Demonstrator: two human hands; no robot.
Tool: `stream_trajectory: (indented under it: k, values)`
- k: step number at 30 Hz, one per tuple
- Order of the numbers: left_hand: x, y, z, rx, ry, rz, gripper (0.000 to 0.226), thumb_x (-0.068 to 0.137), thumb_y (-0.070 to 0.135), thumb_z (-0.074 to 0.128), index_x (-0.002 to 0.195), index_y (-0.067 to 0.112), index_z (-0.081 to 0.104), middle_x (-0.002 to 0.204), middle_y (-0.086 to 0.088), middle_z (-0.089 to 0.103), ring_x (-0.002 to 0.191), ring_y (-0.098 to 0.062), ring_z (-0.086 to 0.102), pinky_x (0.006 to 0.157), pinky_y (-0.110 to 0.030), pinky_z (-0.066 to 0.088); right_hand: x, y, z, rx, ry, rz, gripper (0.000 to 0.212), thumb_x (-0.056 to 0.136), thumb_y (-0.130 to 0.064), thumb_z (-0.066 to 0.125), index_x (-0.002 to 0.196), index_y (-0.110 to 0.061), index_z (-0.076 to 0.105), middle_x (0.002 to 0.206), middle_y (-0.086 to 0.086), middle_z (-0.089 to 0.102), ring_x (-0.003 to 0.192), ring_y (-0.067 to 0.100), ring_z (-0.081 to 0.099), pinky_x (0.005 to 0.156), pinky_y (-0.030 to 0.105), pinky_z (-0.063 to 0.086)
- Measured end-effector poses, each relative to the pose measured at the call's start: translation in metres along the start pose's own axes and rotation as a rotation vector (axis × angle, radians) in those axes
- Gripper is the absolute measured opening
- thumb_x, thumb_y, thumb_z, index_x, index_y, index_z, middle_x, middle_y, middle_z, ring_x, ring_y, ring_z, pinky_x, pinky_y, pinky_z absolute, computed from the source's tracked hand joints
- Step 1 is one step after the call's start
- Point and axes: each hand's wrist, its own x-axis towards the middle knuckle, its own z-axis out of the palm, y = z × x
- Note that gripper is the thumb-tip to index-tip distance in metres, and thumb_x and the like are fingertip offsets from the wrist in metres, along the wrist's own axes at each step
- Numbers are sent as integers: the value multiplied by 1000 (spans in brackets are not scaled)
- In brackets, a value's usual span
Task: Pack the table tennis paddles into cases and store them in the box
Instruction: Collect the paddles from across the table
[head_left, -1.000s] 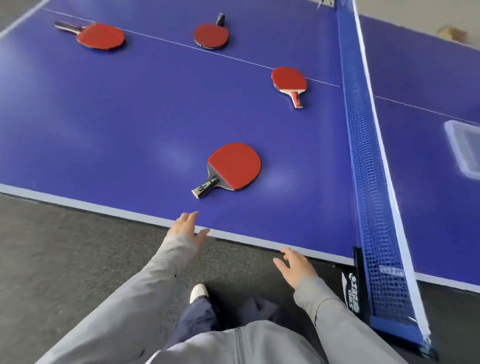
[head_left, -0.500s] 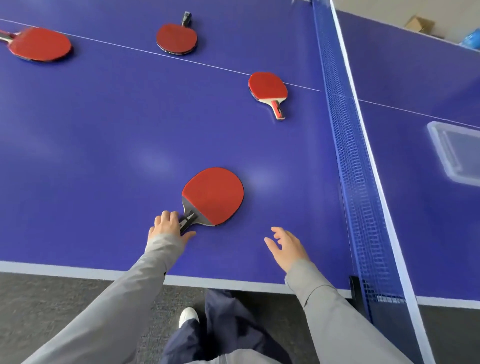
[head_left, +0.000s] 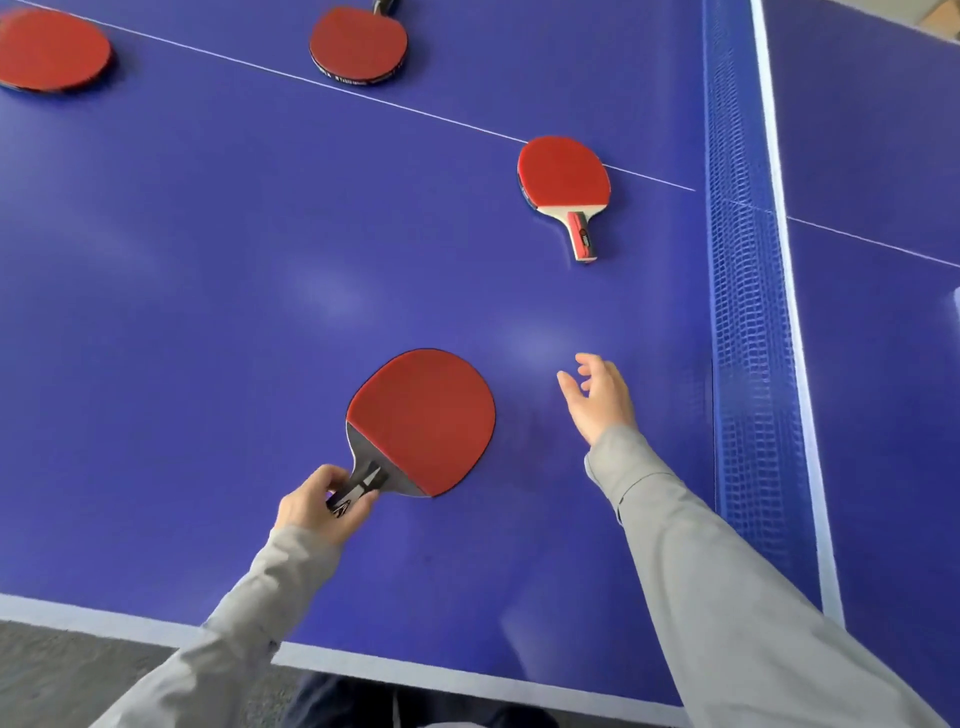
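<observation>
Nearest paddle (head_left: 422, 421): red face up on blue worktop (head_left: 208, 270), handle pinched by left hand (head_left: 317, 506). Right hand (head_left: 597, 397): spread, holding nothing, beside it. Three further paddles lie beyond.

Four paddles lie on the surface (head_left: 208, 312). The nearest paddle (head_left: 421, 421) sits near the near edge, its handle pointing near-left into the left hand (head_left: 317, 506). The right hand (head_left: 597, 397) hovers just to its right — apart from it. A second paddle (head_left: 563, 182) lies farther off to the right, beside the net (head_left: 748, 312). Two more lie at the far side — one paddle (head_left: 358, 44) in the middle, another paddle (head_left: 49, 49) far left.
</observation>
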Motion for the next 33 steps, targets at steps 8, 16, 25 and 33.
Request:
stream_trajectory:
  k: [8,16,25,33]
  values:
    - [55,49,14,-275,99,-17,17,83,28,64,87,19,51,63,-3,54,48,-21,47,47,-25,40,115,-31,-7,-19,147,-19,54,92,-34,54,136,-8,39,133,12,45,126,27,40,103,43,38]
    - [89,53,17,-422,223,-58,16,84,24,64,81,21,49,64,-2,51,47,-18,43,47,-26,38,187,-56,2,-214,283,87,60,88,-45,56,129,-3,44,131,18,45,125,35,39,95,46,39]
    - [96,48,14,-497,279,-88,19,78,27,68,78,22,50,60,0,50,40,-11,40,47,-26,39,219,-70,-7,-116,81,98,51,83,-34,58,118,0,47,116,15,55,103,34,55,76,37,43]
    - [85,47,10,-533,276,-85,16,84,19,65,80,19,49,60,0,49,44,-16,41,48,-26,39,147,-77,1,285,116,67,25,87,-26,52,101,-10,38,93,1,50,67,11,46,52,25,39]
